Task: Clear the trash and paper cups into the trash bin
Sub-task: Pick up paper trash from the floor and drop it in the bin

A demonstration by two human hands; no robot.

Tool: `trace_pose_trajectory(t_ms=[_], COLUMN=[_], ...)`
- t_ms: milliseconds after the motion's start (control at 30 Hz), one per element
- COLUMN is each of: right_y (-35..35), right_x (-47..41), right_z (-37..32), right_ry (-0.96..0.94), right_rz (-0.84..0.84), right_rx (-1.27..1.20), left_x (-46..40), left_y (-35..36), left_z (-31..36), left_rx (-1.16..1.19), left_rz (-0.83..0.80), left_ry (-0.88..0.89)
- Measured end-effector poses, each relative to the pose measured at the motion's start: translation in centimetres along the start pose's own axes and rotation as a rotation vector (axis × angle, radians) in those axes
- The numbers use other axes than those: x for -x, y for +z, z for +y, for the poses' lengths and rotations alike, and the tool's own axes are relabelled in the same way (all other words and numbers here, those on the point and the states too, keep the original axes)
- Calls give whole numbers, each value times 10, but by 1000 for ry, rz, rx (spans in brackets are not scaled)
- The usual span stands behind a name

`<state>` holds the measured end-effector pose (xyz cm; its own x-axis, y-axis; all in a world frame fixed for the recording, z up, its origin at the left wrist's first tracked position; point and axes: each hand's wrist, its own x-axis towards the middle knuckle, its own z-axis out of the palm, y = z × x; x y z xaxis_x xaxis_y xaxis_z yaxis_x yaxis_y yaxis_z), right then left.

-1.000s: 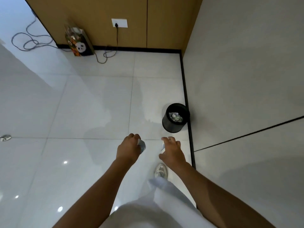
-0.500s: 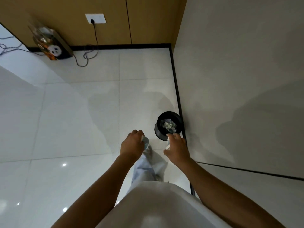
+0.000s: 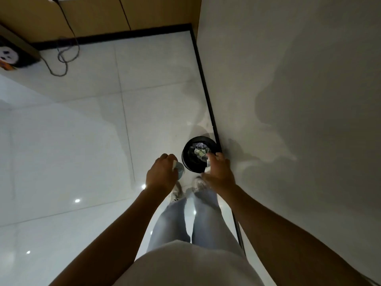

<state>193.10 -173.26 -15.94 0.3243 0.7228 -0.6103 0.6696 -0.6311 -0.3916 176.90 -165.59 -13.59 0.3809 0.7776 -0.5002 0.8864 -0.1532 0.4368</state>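
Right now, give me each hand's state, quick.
Left hand: curled round a paper cup, beside the trash bin.
Right hand: holding something white over the bin; cannot tell what.

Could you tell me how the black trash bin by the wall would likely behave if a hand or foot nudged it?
The trash bin looks small and thin-walled, with only some crumpled trash inside, so it is probably light and would slide readily on the glossy tiled floor. It stands upright and rather narrow, so a high bump might tip it; once on its round side, it could roll.
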Motion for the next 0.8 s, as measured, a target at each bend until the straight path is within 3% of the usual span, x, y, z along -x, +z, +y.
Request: trace_pose_trajectory(t_ms=[267, 467, 700, 800], right_y=[36, 49, 41, 36], right_x=[-106, -118, -115, -116], right_z=[39, 77, 103, 107], right_ry=[-15, -52, -16, -37], right_rz=[-161, -169, -132, -120], right_rx=[195, 143, 99, 97], left_x=[-59, -80, -121, -143], left_y=[72, 113, 147, 161], left_z=[-9, 4, 29, 33], left_rx=[135, 170, 147, 107], left_rz=[69, 105, 48, -111], left_ry=[-127, -171, -145, -150])
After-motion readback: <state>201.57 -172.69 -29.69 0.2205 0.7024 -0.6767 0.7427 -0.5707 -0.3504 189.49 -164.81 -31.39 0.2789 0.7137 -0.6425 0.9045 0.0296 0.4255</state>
